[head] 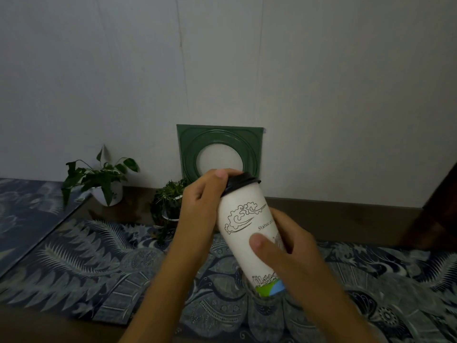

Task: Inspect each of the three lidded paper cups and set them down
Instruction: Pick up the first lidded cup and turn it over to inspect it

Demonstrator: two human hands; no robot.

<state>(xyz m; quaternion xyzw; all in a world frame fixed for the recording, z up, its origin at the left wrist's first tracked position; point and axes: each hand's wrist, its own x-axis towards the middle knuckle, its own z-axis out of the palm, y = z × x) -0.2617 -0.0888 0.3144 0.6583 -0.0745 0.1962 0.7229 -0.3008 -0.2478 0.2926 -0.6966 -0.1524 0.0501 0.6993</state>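
Note:
One tall white paper cup [243, 233] with a black lid [241, 183] is held up in front of me, tilted with its top leaning left. It carries a line drawing of clouds, some printed text and a green and blue band near its base. My left hand [202, 206] grips the lid and the top of the cup. My right hand [284, 246] wraps the lower body, thumb across the front. No other cup is in view.
A blue patterned cloth [99, 268] covers the table. Two potted plants [101, 179] [168, 204] stand at the back by the wall. A green square frame [220, 149] with a round opening leans on the wall behind the cup.

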